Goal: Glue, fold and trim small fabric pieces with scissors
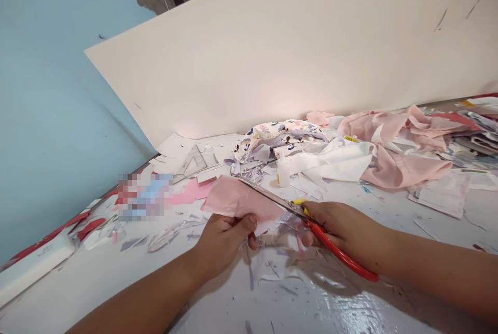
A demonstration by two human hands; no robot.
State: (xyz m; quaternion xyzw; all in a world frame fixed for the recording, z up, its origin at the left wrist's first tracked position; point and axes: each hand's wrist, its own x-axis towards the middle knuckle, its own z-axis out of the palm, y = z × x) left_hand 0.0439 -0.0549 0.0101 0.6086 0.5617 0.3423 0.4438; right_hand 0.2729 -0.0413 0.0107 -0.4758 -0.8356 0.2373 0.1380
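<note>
Nearby, just above the white table (pixel 210 313), the person's left hand (pixel 223 245) pinched a pink cloth piece (pixel 239 200) by its lower edge, thumb on top. The right hand (pixel 348 227) was closed around the handles of the scissors (pixel 340 257), which were red with some yellow near the pivot. Their blades pointed up and to the left, lying along the upper right edge of the pink cloth piece; whether they bit into it could not be told.

Beyond the blades stood a small white bottle (pixel 283 172), beside a bunched white cloth (pixel 336 160). Flower-patterned fabric (pixel 278 129) lay behind these, and a larger pink cloth (pixel 404 169) was crumpled to the right. A clear triangle ruler (pixel 191 162) rested farther left, among paper sheets. Thin scraps (pixel 167 238) littered the tabletop, and a pale board (pixel 295 49) rose behind everything.
</note>
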